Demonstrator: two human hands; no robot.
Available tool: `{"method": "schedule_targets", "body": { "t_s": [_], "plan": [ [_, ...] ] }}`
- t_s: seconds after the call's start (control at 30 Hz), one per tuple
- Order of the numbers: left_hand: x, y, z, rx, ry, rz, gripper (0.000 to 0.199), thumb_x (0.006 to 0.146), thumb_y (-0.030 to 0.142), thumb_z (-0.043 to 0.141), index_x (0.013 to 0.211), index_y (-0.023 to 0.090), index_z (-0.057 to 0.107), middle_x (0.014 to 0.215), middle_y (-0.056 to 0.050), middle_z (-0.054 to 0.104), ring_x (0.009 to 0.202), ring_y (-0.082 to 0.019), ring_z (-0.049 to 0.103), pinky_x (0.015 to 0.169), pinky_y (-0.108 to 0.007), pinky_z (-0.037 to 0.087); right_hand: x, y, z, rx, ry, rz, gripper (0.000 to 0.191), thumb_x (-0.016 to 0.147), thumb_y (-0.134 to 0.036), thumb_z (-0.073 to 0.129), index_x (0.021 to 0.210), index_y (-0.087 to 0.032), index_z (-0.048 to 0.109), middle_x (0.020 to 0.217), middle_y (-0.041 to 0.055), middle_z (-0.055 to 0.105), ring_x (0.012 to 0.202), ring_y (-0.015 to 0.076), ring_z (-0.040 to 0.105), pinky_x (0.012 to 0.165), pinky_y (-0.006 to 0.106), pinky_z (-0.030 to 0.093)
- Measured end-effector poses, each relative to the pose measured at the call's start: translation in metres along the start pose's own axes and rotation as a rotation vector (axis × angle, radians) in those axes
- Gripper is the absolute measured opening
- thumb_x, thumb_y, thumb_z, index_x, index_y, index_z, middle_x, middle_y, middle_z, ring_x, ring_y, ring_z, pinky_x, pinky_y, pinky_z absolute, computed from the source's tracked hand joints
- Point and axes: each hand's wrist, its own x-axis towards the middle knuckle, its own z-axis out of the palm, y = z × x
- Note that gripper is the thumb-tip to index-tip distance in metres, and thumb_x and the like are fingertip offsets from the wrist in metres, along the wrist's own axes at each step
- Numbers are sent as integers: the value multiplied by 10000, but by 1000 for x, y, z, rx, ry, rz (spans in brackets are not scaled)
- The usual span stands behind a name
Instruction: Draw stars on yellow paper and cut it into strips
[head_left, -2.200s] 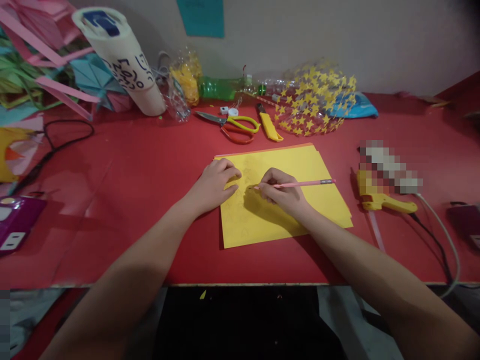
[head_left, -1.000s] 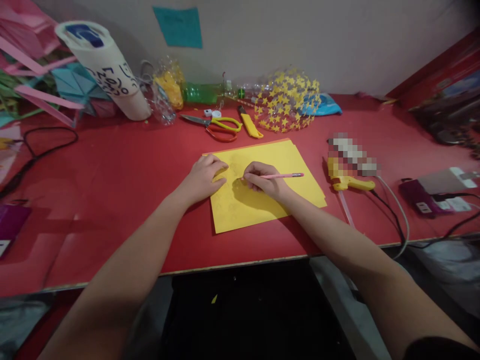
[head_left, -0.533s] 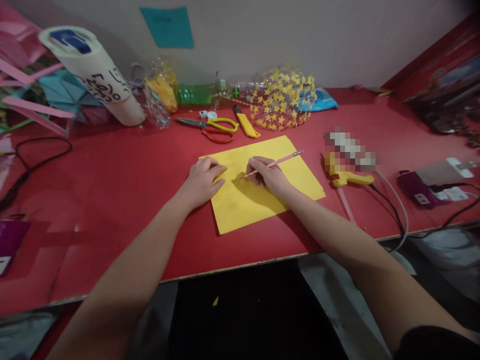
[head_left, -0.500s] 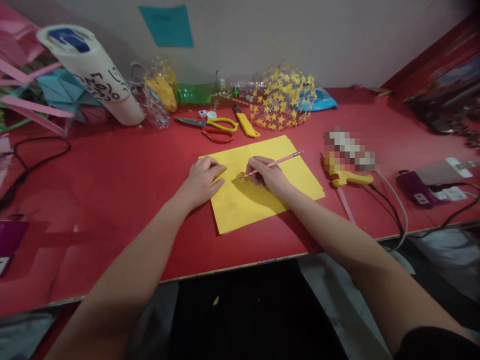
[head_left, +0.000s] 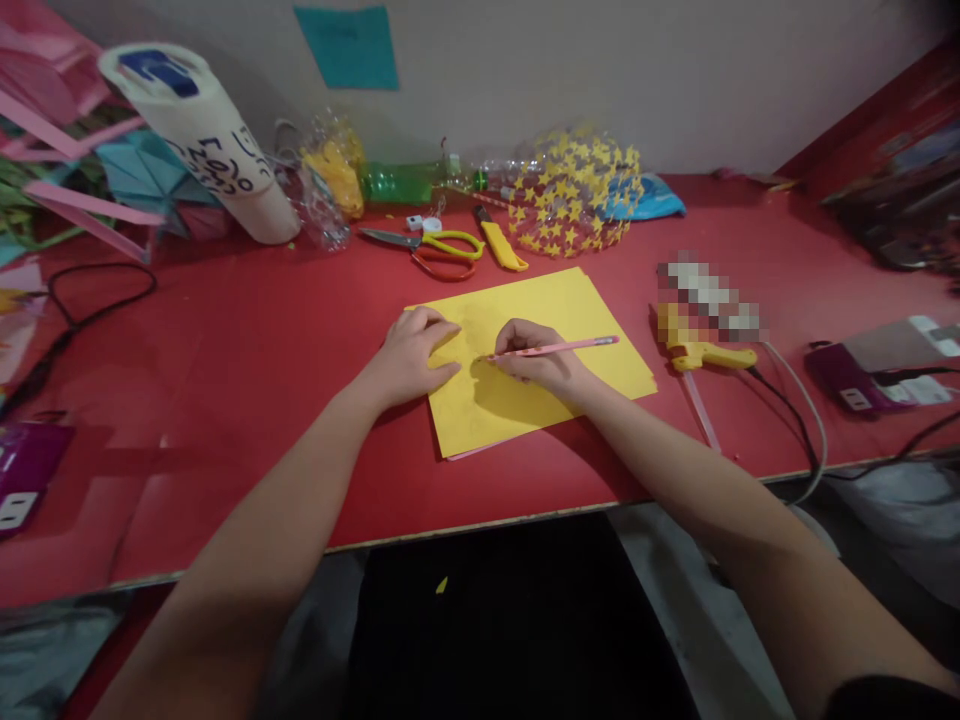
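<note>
Yellow paper (head_left: 540, 400) lies on the red table (head_left: 247, 400) in front of me, with a pale pink edge showing under its near side. My left hand (head_left: 415, 352) rests on the paper's left part, thumb and fingers apart, holding nothing. A pink pencil (head_left: 581, 345) with a metal-banded eraser end is gripped in my right hand (head_left: 536, 358). Its tip touches or hovers just over the paper, between the two hands; faint marks show there.
Behind the paper lie scissors (head_left: 450, 255) and a yellow cutter (head_left: 502, 245), then a star-covered dome (head_left: 574, 195) and a green bottle (head_left: 401, 184). A yellow glue gun (head_left: 712, 355) with cables is at right, a white cylinder (head_left: 217, 150) at back left.
The pencil has tilted lower, its eraser end swinging toward me, and my right fingers have shifted around it. The whole view has moved slightly. My left hand stays on the paper.
</note>
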Motion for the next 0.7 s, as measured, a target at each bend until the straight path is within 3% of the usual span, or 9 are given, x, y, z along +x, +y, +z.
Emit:
{"method": "schedule_targets", "body": {
  "t_s": [0.13,0.3,0.47,0.7],
  "plan": [
    [-1,3,0,-25,20,40,458,816,335,571,1236,158,615,1287,-128,479,1253,-301,423,1124,-463,321,-4,-1,2,-34,-31,-8,112,683,-235,612,699,-204,505,564,-47,522,491,92,432,474,231,316],
    [-2,6,0,-46,-70,78,463,807,337,603,1243,182,618,1420,-130,447,1349,-313,375,1148,-479,290,0,6,-2,-69,-96,-130,116,682,-280,597,746,-191,557,672,-19,557,604,115,459,551,247,330],
    [-1,4,-1,-16,-125,43,492,840,367,582,1294,179,586,1492,-131,416,1397,-327,329,1164,-509,246,1,6,-4,-71,-24,-95,133,665,-282,611,733,-198,532,661,-27,532,572,110,436,531,248,314],
    [-3,5,-4,-21,-191,30,610,789,407,633,1353,200,528,1542,-132,350,1433,-353,257,1169,-537,208,-6,4,3,-76,-46,-61,100,688,-243,588,679,-211,494,577,-43,510,528,102,428,505,242,309]
  ]
}}
